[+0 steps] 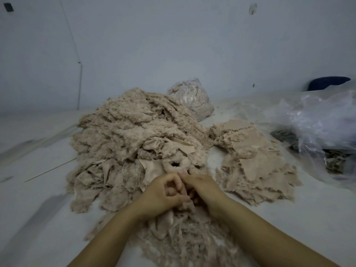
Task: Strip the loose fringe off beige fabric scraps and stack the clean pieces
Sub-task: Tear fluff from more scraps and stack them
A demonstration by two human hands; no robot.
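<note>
A big heap of fringed beige scraps (127, 135) rises in the middle of the white floor. To its right lies a flatter stack of beige pieces (254, 160). My left hand (163, 193) and my right hand (202, 187) meet in front of the heap, fingers curled, both pinching one small beige scrap (185, 206) that hangs between them. Beneath my wrists spreads a loose pile of pulled fringe (181, 239). The scrap is mostly hidden by my fingers.
A clear plastic bag stuffed with beige fibre (192, 99) sits behind the heap by the wall. A large crumpled clear plastic bag (317, 120) with dark scraps (335, 160) lies at the right. A dark blue object (327, 82) stands far right.
</note>
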